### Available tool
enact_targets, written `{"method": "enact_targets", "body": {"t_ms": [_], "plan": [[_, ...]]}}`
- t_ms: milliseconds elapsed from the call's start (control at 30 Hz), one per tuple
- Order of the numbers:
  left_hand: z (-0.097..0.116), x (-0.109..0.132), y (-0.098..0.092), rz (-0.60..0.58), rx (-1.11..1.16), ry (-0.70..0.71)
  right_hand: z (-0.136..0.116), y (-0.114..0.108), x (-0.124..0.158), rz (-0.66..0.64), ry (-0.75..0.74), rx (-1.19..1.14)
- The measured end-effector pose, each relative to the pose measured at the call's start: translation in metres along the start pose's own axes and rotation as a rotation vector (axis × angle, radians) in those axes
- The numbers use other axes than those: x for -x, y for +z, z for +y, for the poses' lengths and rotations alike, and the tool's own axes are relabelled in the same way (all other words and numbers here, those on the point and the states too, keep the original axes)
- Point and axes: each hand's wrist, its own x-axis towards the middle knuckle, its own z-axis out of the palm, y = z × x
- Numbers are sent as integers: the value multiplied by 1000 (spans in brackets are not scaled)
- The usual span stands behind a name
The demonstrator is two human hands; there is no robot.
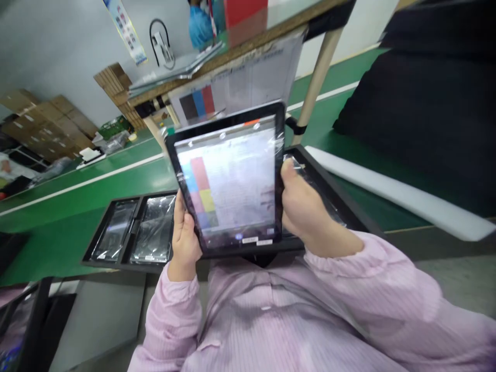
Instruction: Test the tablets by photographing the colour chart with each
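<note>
A tablet (240,186) with a black frame is held up in front of me, its lit screen showing color blocks and a pale area. Clear film seems to cover it, and two small white labels sit on its lower edge. My left hand (185,235) grips the lower left side, thumb at the front. On the right side, my right hand (304,206) is closed around the edge, its thumb pointing up. Behind and below the tablet lies a black foam tray (126,253), with film-wrapped dark panels (153,232) in its compartments.
A long white foam strip (403,196) lies at the right beside a black draped heap (422,103). Ahead stands a shelf (248,46) with pale posts. Cardboard boxes (50,124) are stacked at the far left. Another person in a blue top (200,26) is at the back.
</note>
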Motion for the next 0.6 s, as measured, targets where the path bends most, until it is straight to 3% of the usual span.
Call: {"method": "enact_targets", "body": {"t_ms": [100, 167, 233, 400, 600], "plan": [[9, -1, 0, 103, 138, -112, -22, 6, 8, -182, -207, 89], [9, 1, 0, 136, 209, -153, -31, 6, 10, -219, -397, 204], [7, 3, 0, 153, 259, -177, -35, 3, 9, -231, -490, 306], [0, 9, -1, 170, 281, -230, -28, -4, 2, -236, -469, 438], [2, 14, 3, 183, 270, -241, -17, -14, -10, -357, -404, 353]]}}
